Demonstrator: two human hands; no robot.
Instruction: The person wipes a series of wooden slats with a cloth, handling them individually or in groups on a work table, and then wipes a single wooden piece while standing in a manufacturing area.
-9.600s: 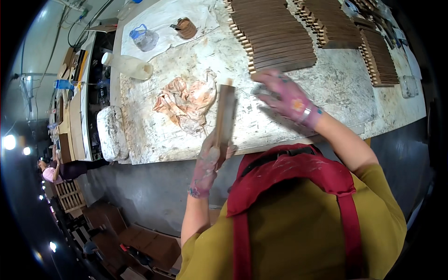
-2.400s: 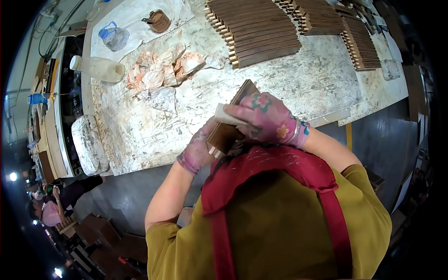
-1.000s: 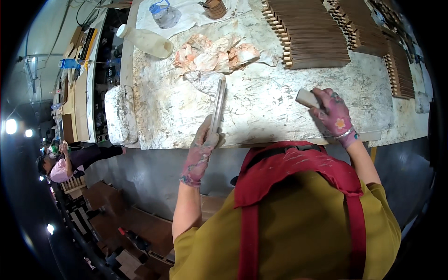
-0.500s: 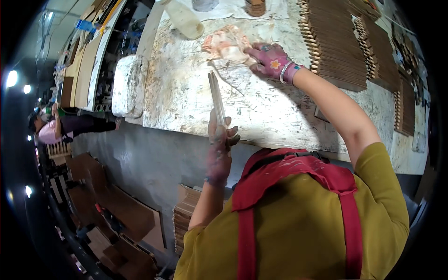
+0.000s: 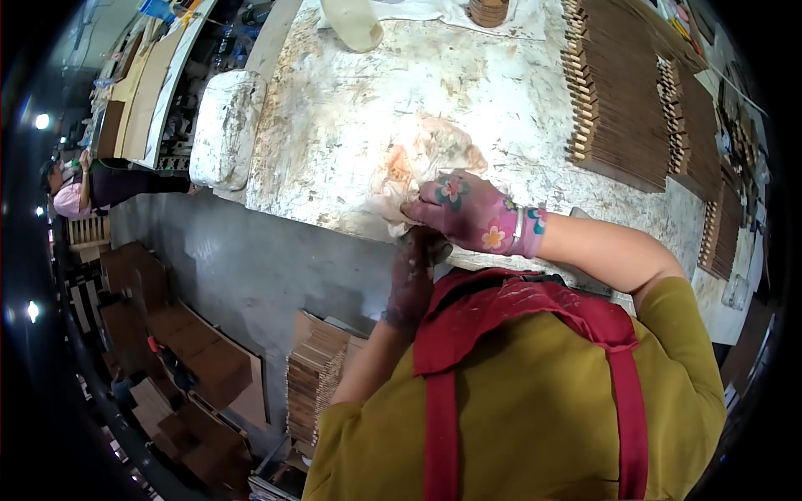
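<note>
1. At the far left edge of the frame another person [image 5: 83,179] stands small and well apart from the work.
2. Lower left, flat brown boards [image 5: 205,367] lie on the floor, and a stack of thin boards [image 5: 313,376] stands below the counter's front edge.
3. Left of centre, a white wrapped bundle [image 5: 224,125] sits on the left end of the counter [image 5: 351,108], which is smeared white with open room in its middle.
4. At the top edge a pale jug [image 5: 355,21] is cut off.
5. The stained rag [image 5: 422,163] lies at the counter's near edge, centre of the frame.
6. The left hand [image 5: 413,267], gloved and dark-stained, sits just under the counter's edge, mostly covered by the other; whether it grips anything cannot be told.
7. The right hand [image 5: 468,213], in a flowered glove, is curled, fingertips pinching the rag's near side.
8. Upper right, rows of brown wooden slats [image 5: 622,92] crowd the counter, bending toward the rim.
</note>
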